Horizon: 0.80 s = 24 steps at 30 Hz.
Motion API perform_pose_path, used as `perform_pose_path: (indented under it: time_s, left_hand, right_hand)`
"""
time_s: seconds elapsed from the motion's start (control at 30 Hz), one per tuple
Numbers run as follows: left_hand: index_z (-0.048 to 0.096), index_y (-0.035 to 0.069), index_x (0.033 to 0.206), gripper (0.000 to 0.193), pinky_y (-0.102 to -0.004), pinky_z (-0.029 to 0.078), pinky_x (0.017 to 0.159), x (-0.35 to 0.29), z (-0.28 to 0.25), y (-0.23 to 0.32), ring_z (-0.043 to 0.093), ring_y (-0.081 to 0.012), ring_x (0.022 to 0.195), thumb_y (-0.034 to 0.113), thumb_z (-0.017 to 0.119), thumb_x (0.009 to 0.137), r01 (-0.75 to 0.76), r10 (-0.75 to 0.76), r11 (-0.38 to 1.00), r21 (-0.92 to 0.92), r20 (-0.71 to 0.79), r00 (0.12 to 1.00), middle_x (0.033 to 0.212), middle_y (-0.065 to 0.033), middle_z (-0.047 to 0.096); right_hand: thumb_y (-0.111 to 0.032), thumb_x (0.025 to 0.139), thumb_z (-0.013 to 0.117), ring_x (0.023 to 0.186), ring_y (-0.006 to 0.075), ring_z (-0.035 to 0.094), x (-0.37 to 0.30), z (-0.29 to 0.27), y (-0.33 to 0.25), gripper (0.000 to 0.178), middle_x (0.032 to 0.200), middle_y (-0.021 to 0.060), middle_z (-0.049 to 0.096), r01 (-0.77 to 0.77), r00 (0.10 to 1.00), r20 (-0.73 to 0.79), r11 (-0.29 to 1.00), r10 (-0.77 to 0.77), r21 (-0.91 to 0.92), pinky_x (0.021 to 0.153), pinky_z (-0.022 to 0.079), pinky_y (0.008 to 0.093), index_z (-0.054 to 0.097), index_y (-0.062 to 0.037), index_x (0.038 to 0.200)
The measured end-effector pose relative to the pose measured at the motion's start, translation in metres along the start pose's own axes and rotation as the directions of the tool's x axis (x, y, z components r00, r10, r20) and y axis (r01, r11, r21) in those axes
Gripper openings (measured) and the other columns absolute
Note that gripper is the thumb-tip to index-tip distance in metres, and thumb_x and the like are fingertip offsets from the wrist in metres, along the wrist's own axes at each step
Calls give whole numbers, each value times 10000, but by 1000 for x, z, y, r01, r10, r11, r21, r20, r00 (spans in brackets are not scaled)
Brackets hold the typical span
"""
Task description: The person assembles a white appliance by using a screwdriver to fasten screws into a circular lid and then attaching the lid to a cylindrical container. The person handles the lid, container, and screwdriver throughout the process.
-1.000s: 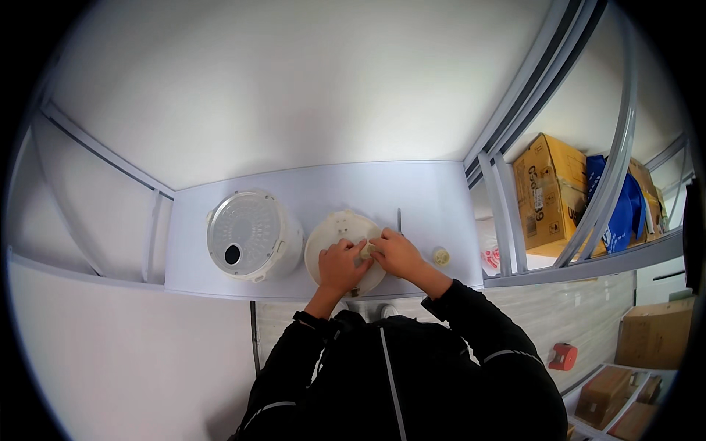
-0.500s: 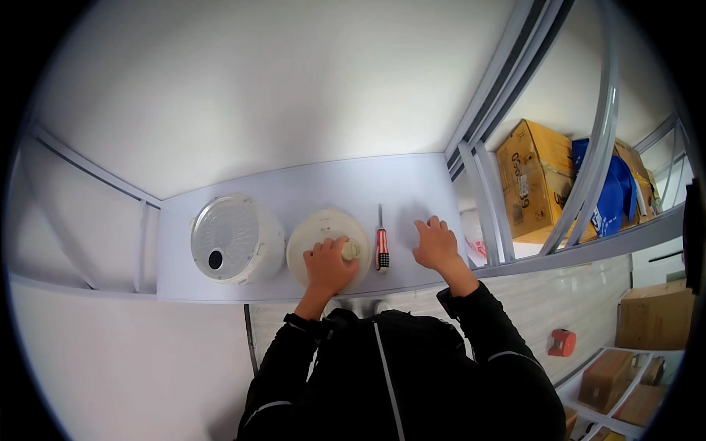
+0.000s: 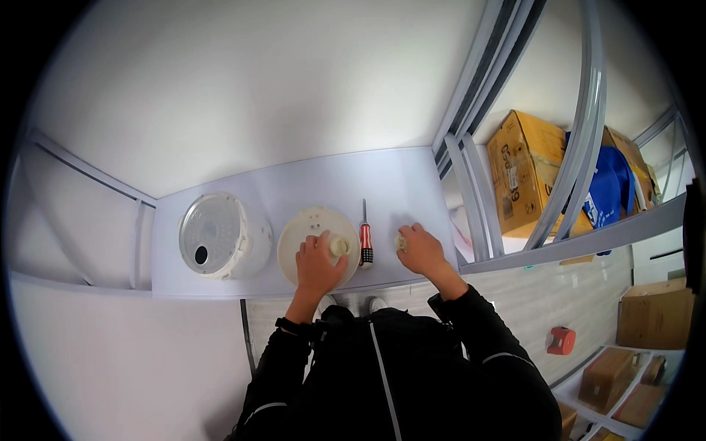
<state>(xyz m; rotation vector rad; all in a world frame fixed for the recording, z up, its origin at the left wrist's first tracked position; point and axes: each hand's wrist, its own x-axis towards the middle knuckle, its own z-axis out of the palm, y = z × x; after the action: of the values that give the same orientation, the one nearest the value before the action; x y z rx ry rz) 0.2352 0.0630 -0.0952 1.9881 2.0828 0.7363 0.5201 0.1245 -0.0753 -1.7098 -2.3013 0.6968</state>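
My left hand (image 3: 316, 264) is over a round cream plastic disc (image 3: 318, 219), which has small marks or holes near its far edge. Between its thumb and fingers sits a small cream round part (image 3: 339, 246), standing up from the disc. Over the table to the right, my right hand (image 3: 421, 252) pinches a small pale piece (image 3: 401, 242), partly covered by the fingers. A screwdriver (image 3: 366, 244) with a red, white and black handle lies between the hands, its shaft pointing away from me.
At the left of the pale table (image 3: 294, 176) stands a white round appliance (image 3: 254, 239) with a clear top and a dark oval spot. Wall panels (image 3: 250, 81) rise behind. Beyond a metal frame on the right are a cardboard box (image 3: 526, 173) and a blue bag (image 3: 612, 184). A red stool (image 3: 562, 341) stands on the floor.
My right hand, formerly over the table with nothing visible in it, has closed on a small pale piece. My left hand stays at the small round part. The whole view has shifted slightly.
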Motion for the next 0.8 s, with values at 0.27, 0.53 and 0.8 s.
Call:
perform_pose_path:
  time_s: [0.27,0.53,0.8]
  left_hand:
    - [604,33,1480,592,-450,558,907,11,-46,55,684,-330,1024,252,792,963,-137,146,900,-414,-9,989,1155,-155,703]
    - [566,-12,1524,602,-405,570,946,7,-67,75,727,-293,1058,205,779,1005,-108,99,785,-609,-48,994,1204,-164,755]
    - [576,-13,1531,595,-433,595,927,-1,-71,75,756,-334,1042,153,773,995,-199,119,792,-578,-174,978,1192,-190,766]
  right_hand:
    - [-66,864,853,1023,300,731,7,-33,-55,647,1229,162,698,440,897,-220,737,-382,513,902,603,413,606,-80,1462]
    - [35,864,830,1131,275,734,6,-42,-86,532,1326,148,695,501,861,-276,624,-426,600,995,607,388,639,-53,1352]
    - [73,813,823,1116,311,691,4,-46,-90,534,1339,145,655,630,777,-385,631,-499,453,954,593,389,665,-65,1305]
